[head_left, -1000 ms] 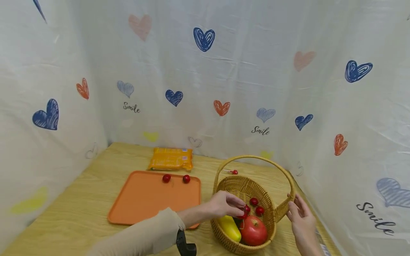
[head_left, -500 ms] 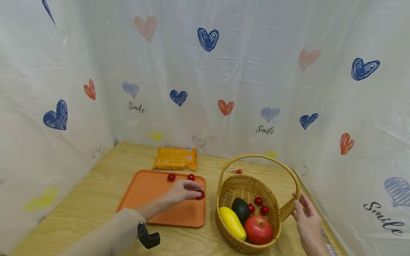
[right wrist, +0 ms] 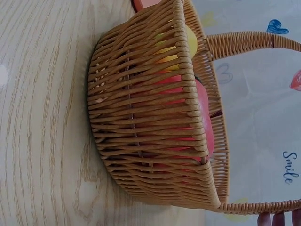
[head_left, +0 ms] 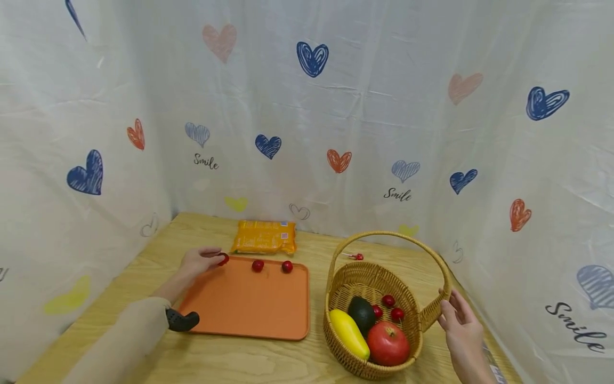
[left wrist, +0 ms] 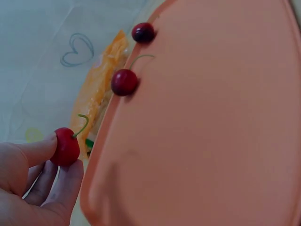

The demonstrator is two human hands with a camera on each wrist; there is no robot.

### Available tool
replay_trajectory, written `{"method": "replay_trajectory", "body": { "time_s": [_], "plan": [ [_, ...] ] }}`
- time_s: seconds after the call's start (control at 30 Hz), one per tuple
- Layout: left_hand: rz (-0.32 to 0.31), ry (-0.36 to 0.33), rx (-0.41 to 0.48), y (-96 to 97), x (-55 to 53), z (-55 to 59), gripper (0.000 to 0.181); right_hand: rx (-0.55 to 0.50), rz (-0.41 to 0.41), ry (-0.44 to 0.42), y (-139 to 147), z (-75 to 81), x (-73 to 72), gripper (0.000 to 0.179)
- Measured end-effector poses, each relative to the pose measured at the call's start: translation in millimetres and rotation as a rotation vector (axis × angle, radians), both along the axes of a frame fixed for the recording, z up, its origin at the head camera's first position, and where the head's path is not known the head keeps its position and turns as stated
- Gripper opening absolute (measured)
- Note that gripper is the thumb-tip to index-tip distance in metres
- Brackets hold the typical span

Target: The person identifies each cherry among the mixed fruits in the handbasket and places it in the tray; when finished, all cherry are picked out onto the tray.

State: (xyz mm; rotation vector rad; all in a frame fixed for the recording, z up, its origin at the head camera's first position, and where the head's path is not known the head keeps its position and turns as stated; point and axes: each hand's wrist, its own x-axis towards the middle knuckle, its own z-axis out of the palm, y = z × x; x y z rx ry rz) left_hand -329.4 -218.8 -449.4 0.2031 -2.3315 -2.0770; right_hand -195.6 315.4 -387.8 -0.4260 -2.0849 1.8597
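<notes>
My left hand [head_left: 198, 263] pinches a red cherry [left wrist: 67, 148] with a green stem between thumb and fingers, over the far left corner of the orange tray [head_left: 247, 304]. Two more cherries lie along the tray's far edge, one in the middle [head_left: 258, 265] and one to the right [head_left: 287, 266]. To the right stands a wicker basket [head_left: 369, 271], where my right hand [head_left: 462, 333] grips the base of the tall handle [head_left: 384, 233]. Inside the basket are a yellow papaya-like fruit [head_left: 349, 335], a dark green avocado [head_left: 362, 314], a red pomegranate [head_left: 388, 344] and several cherries [head_left: 397, 314].
An orange snack packet [head_left: 265, 237] lies behind the tray. A red lollipop [head_left: 357, 256] on a white stick lies behind the basket. A curtain [head_left: 355, 117] printed with hearts surrounds the wooden table [head_left: 144, 282] at the back and sides.
My left hand has carried the cherry out of the basket, leftward across the tray to its far left corner. The right hand stays at the basket handle.
</notes>
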Motion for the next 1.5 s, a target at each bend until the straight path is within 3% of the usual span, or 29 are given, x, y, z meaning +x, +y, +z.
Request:
{"method": "replay_trajectory", "body": {
  "time_s": [0.17, 0.5, 0.8, 1.03, 1.17, 1.3, 1.5],
  "plan": [
    [0.035, -0.002, -0.044, 0.3, -6.4, -0.5, 0.047, 0.010, -0.009, -0.009, 1, -0.1, -0.6, 0.063],
    [0.025, 0.089, -0.385, 13.4, -13.2, -8.2, 0.036, 0.002, -0.015, 0.021, -3, -1.1, -0.6, 0.061],
    [0.034, 0.125, -0.499, 20.6, -14.0, -16.3, 0.023, 0.041, -0.004, 0.041, -4, -3.8, -1.2, 0.059],
    [0.018, 0.112, -0.525, 22.5, -15.6, -22.0, 0.025, 0.054, -0.016, 0.055, -3, -3.9, -0.7, 0.059],
    [0.040, 0.100, -0.517, 18.7, -13.2, -15.8, 0.030, 0.041, -0.024, 0.061, -5, -3.9, -0.1, 0.057],
    [0.052, 0.138, -0.531, 22.3, -9.0, -4.8, 0.034, 0.040, -0.016, 0.051, -4, -3.8, -0.2, 0.057],
    [-0.106, 0.189, -0.407, 54.0, 8.5, 16.3, 0.037, 0.053, -0.003, 0.048, -3, -3.8, -0.4, 0.057]
  ]
}}
